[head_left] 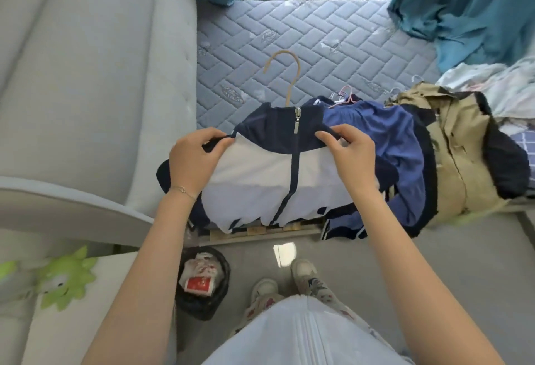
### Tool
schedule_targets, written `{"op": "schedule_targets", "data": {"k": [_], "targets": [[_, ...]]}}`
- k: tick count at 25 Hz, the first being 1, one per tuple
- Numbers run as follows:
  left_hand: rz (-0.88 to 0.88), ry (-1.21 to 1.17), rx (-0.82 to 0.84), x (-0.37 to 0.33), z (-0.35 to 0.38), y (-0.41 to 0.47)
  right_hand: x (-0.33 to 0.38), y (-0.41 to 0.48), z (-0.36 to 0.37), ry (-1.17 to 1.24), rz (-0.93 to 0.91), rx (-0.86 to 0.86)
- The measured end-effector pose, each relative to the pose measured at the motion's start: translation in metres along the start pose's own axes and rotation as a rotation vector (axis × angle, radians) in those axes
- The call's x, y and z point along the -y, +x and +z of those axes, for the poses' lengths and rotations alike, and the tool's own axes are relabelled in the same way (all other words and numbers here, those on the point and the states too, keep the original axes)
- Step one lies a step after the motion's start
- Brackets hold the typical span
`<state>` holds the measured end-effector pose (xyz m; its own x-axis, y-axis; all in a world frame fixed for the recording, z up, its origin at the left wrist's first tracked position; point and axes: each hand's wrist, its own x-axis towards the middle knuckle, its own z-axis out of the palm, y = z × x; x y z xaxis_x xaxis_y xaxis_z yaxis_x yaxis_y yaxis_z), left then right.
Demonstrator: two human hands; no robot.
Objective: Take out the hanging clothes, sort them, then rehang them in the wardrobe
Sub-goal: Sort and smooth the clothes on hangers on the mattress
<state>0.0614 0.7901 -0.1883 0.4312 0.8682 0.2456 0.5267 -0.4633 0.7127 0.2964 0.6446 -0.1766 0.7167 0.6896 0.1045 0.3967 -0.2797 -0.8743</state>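
Head view, jacket [278, 173] collar, hanger hook [285, 75] pointing away

Matt cloth jacket [278, 179] with metal zipper pull [297, 125]; quilted fabric mattress [318, 43].

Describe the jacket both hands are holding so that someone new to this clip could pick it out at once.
Start at the quilted grey mattress under the window; clothes are piled along its near edge. The navy-and-white zip jacket is the leftmost piece, gripped at its shoulders by the left hand and right hand. Only it has a white body, and a tan hanger hook sticks out of its collar.
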Motion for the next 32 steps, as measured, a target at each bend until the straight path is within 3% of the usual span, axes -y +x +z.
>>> {"op": "schedule_targets", "data": {"k": [11, 21, 32], "targets": [[0.135, -0.048, 0.153, -0.151, 0.114, 0.006, -0.065, -0.003, -0.171, -0.04, 0.107, -0.239], [0.151, -0.092, 0.21, -0.274, 0.275, -0.001, -0.156, 0.047, -0.339, -0.158, 0.158, -0.232], [0.126, -0.098, 0.267, -0.351, 0.423, 0.068, -0.241, 0.165, -0.437, -0.262, 0.195, -0.213]]}}
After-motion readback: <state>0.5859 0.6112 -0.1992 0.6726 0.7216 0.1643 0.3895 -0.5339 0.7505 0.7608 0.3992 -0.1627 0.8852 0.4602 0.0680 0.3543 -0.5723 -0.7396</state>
